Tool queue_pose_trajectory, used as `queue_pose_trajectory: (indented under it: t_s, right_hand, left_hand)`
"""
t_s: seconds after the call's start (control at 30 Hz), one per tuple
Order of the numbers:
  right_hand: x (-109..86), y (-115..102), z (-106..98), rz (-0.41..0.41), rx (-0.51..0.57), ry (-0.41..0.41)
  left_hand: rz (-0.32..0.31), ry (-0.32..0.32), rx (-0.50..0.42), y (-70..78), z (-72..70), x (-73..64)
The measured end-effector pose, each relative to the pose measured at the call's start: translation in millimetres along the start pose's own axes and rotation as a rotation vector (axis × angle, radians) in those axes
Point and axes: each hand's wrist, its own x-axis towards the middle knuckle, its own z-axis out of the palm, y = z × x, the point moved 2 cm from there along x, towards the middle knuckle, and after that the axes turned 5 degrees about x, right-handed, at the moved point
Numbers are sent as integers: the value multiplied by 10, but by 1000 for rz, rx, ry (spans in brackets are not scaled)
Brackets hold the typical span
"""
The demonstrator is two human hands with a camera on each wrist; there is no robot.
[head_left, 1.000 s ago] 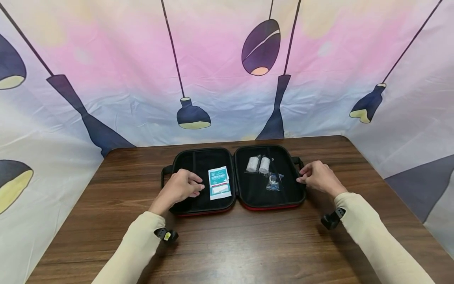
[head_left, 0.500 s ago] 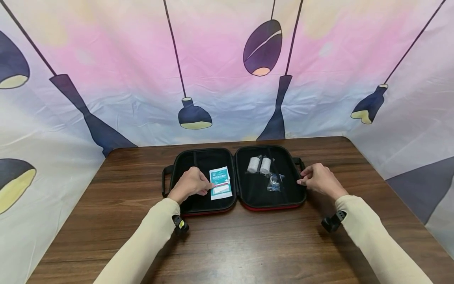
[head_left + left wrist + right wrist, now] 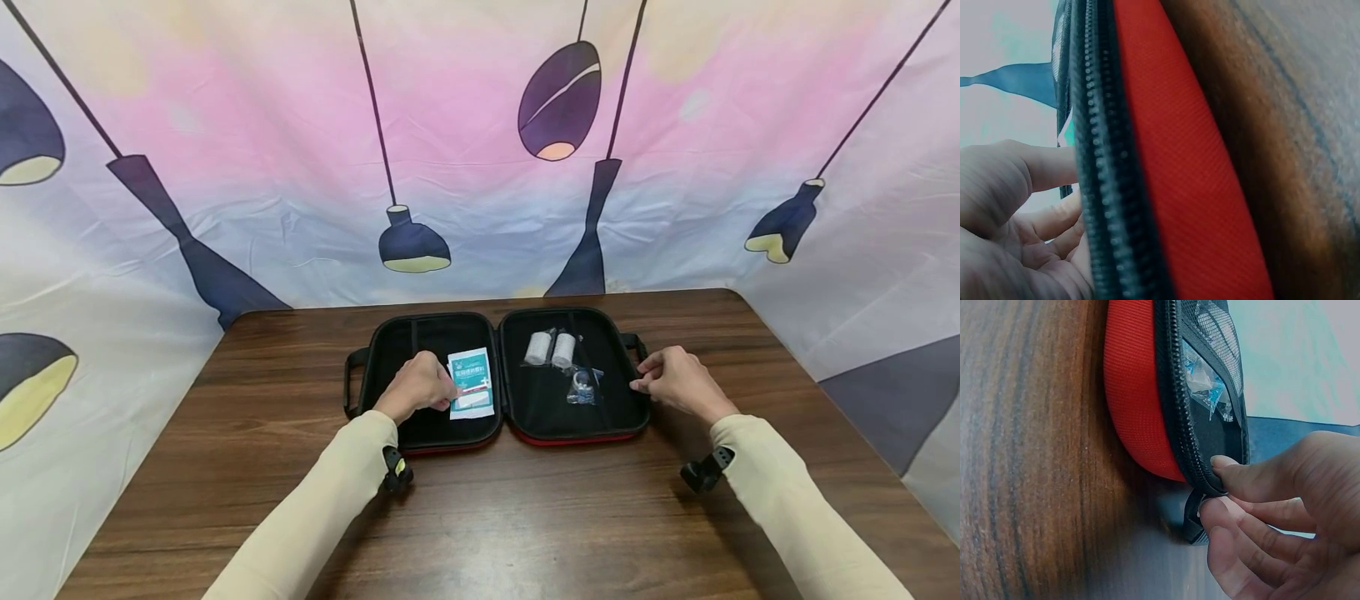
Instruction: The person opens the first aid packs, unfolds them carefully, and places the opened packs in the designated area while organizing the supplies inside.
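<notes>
An unzipped first-aid case [image 3: 517, 417], black inside with a red shell, lies open flat on the wooden table. In its left half sits a flat teal-and-white dressing packet [image 3: 472, 382]. My left hand [image 3: 422, 385] reaches over that half and pinches the packet's left edge. In the left wrist view its fingertips are hidden behind the zippered rim [image 3: 1107, 150]. My right hand [image 3: 678, 382] grips the case's right rim, thumb on the inside and fingers outside beside the handle strap [image 3: 1193, 515].
Two white bandage rolls [image 3: 551, 349] in clear wrap lie in the right half. Below them is a small clear bag [image 3: 582, 388] with bluish contents. A carry handle [image 3: 352, 382] sticks out on the left. A printed cloth [image 3: 480, 167] hangs behind the table [image 3: 525, 517].
My left hand has moved right across the left half to the packet and closed on its edge; the packet has shifted slightly. The right hand has stayed at the rim.
</notes>
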Motion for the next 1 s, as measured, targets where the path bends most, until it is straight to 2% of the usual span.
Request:
queue_pose_trajectory:
  t_s: [0.17, 0.27, 0.53, 0.8, 1.0]
  right_hand:
    - [3, 1, 18, 2, -6, 3]
    - [3, -7, 23, -6, -16, 4]
    - [-6, -25, 18, -19, -20, 4]
    - [6, -13, 20, -19, -14, 1]
    - [1, 5, 6, -12, -17, 1]
  left_hand:
    - [29, -23, -17, -22, -21, -16]
    - [24, -36, -28, -45, -60, -24]
    - [35, -28, -67, -118, -250, -24]
    - [-37, -1, -81, -201, -446, -6]
    - [-68, 59, -128, -307, -590, -5]
